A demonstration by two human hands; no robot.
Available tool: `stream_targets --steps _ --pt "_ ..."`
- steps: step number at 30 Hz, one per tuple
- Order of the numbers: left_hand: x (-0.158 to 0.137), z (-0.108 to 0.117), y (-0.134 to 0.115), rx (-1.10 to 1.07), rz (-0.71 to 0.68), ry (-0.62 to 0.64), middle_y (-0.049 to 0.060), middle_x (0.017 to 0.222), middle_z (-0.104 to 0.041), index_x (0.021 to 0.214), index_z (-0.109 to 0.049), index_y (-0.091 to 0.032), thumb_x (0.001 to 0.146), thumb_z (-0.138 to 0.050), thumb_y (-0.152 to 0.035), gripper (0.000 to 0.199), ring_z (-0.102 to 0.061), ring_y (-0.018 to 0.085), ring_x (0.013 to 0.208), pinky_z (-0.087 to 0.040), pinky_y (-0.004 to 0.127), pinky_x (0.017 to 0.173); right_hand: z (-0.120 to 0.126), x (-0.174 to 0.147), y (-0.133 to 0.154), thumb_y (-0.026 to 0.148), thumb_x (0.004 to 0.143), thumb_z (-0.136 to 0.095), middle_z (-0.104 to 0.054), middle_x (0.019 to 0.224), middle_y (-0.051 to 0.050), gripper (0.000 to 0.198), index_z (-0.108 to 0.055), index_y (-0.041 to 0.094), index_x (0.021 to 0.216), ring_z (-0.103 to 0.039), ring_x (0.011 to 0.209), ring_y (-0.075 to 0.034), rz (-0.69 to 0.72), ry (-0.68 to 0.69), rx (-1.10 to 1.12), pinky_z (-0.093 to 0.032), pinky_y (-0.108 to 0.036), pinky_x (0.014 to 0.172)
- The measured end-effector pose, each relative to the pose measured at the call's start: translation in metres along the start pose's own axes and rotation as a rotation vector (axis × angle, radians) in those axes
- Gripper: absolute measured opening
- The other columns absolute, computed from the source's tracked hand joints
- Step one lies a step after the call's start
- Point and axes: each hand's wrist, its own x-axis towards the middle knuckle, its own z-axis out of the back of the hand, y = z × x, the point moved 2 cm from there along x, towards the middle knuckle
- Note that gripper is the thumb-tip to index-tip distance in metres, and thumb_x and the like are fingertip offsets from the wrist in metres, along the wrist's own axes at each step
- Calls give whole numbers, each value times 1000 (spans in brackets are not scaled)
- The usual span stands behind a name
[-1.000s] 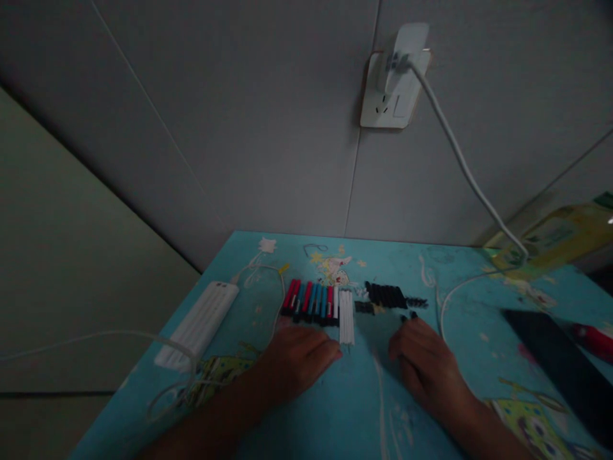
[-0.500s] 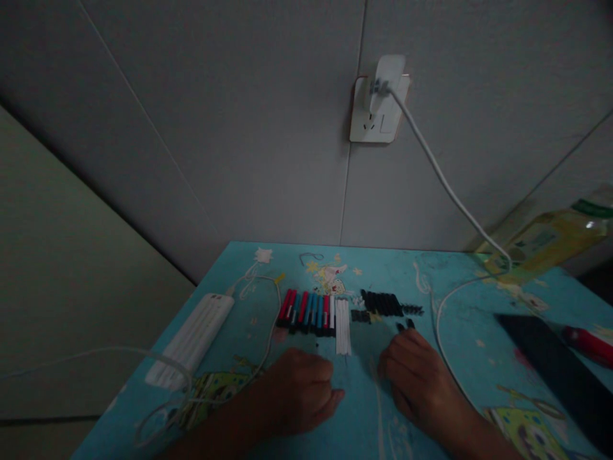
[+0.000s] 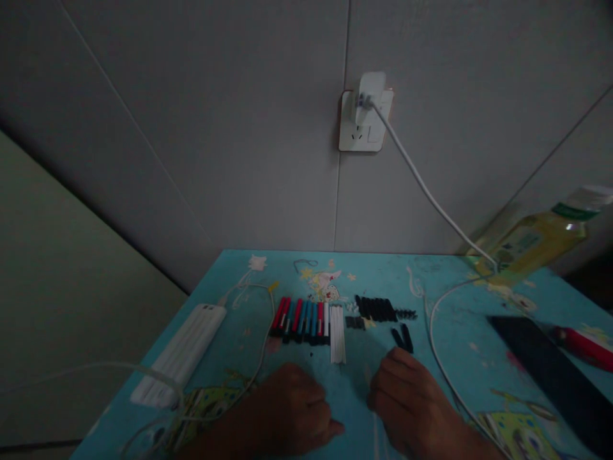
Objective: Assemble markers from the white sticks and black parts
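We are seeing two loose black pieces (image 3: 402, 338) lying just past the knuckles of our right hand (image 3: 409, 402), on the side toward the desk's far edge; whether skin is touching them, we cannot tell. Their long axes are running from the far edge toward us, the near ends slanting a little toward the desk's right edge, and the right hand is sitting much nearer to them than our left hand (image 3: 299, 409). The pieces are looking short, slim, dark and straight, lying side by side with a narrow gap between them. Our right fingers are curling inward and down over the desk (image 3: 454, 364), and our left fingers are folding in with one fingertip poking out toward the right hand; we cannot tell whether either is grasping anything. Toward the far edge, a row of red and blue pens (image 3: 301, 319) is lying beside a bundle of white sticks (image 3: 338, 333), with a row of black tubes (image 3: 376, 308) resting to the right and some small dark clips (image 3: 407, 314) lying at its right end.
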Motion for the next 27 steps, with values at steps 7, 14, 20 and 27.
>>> stream_targets --steps 7,14,20,27 --pt "-3 -4 2 34 0 -1 -4 52 -49 60 -45 -20 91 -58 -27 35 -45 12 46 -32 30 48 1 3 -3 5 92 -37 -48 64 -1 29 -49 19 69 -41 63 -16 -40 -27 7 -27 -35 65" --pt "-2 -4 0 47 3 18 -4 53 -49 59 -46 -21 89 -60 -24 33 -44 13 47 -31 32 45 1 6 -4 5 91 -36 -48 63 -2 30 -48 18 67 -42 63 -16 -50 -42 22 -26 -34 64" --pt "0 -2 1 55 22 -18 -3 55 -48 62 -47 -20 91 -56 -21 31 -46 13 49 -35 30 48 -1 4 -6 6 90 -37 -49 63 -2 28 -48 18 68 -43 63 -16 -48 -30 30 -27 -34 64" --pt "9 8 12 77 444 -128 2 73 -56 83 -58 -18 97 -49 -27 19 -55 17 67 -45 29 61 -3 4 -5 4 88 -37 -49 64 -2 27 -48 19 69 -43 64 -16 -57 -19 23 -28 -34 65"
